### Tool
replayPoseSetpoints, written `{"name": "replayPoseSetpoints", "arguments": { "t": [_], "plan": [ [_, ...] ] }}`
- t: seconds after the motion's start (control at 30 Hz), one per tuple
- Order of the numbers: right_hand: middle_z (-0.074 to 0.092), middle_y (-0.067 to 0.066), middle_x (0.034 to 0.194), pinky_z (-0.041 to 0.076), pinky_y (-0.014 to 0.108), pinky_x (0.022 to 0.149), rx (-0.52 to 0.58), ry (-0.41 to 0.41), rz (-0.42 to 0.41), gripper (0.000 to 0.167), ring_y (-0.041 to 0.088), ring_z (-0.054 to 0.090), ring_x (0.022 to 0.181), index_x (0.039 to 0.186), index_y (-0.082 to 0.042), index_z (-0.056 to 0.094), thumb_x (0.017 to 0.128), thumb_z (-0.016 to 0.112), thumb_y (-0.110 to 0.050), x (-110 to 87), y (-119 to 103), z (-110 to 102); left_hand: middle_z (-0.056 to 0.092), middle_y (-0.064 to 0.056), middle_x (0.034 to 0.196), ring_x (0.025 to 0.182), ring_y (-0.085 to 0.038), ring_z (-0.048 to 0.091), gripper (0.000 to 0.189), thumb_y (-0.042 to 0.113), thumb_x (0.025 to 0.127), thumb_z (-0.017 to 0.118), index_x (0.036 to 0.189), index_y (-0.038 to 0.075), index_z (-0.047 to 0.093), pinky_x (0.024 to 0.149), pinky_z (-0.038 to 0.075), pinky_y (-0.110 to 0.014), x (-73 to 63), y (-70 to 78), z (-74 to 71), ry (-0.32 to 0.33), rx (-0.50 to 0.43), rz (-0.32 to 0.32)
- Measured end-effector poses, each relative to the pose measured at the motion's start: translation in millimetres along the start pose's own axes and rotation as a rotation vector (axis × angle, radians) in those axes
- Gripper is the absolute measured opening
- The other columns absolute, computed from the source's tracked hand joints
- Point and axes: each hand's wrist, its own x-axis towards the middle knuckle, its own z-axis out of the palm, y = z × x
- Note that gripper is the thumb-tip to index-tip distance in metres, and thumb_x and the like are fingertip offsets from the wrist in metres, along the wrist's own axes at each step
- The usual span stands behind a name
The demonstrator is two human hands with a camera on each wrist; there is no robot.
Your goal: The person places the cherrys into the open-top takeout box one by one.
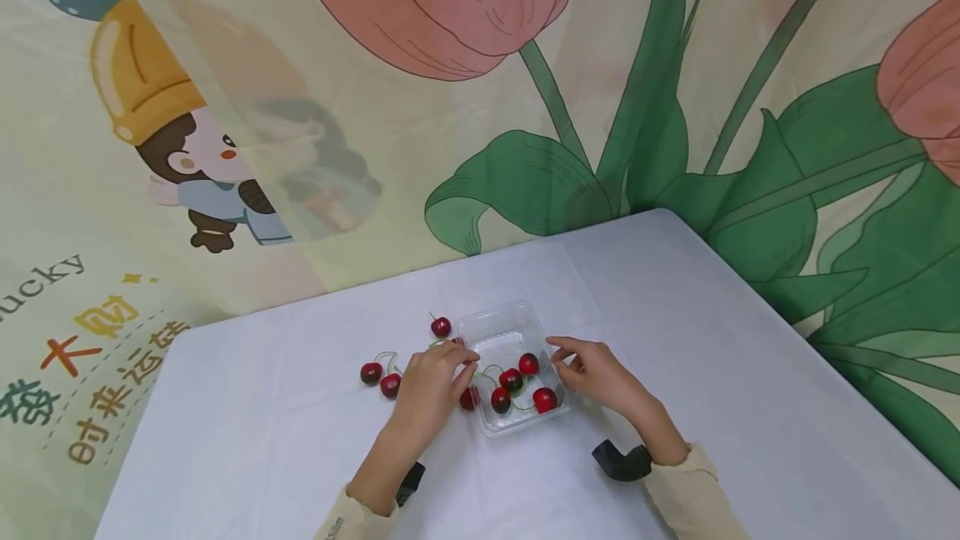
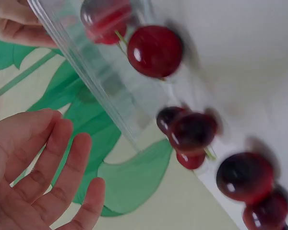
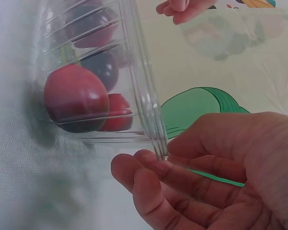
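Cherries (image 1: 512, 380) lie in the clear box (image 1: 498, 340) between my hands, and loose cherries (image 1: 371, 373) sit on the table (image 1: 255, 440) beside my left hand (image 1: 426, 377). That hand hangs by the box's edge, fingers loosely bent, thumb near the index finger, holding nothing. Opposite, my right hand (image 1: 600, 373) pinches the rim between thumb and fingers.

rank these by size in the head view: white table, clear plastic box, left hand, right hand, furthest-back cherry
1. White table
2. Clear plastic box
3. Left hand and right hand: about alike, so not ranked against each other
4. Furthest-back cherry
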Motion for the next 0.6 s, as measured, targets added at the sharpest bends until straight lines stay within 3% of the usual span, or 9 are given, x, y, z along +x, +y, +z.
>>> {"name": "replayPoseSetpoints", "arguments": {
  "t": [0.27,0.6],
  "plan": [
    [0.068,0.018,0.104,0.052,0.022,0.057,-0.006,0.016,0.006,0.04,0.013,0.058,0.071,0.131,0.007,0.055,0.091,0.057,0.003,-1.5,-1.4,0.4,0.072,-0.005,0.09,0.086,-0.024,0.068,0.012,0.009,0.082,0.077,0.094,0.009,0.076,0.073,0.054,-0.041,-9.8,-29.9,-15.7,0.05,0.016,-0.081],
    [0.068,0.018,0.104,0.053,0.023,0.059,-0.005,0.013,0.003,0.04,0.014,0.06,0.073,0.131,0.007,0.055,0.092,0.057,0.002,-1.0,-2.2,0.6,0.07,-0.011,0.095,0.082,-0.026,0.068,0.015,0.003,0.084,0.074,0.099,0.005,0.074,0.073,0.054,-0.044,-28.8,-71.9,-35.7,0.026,0.054,-0.237]
  ]
}}
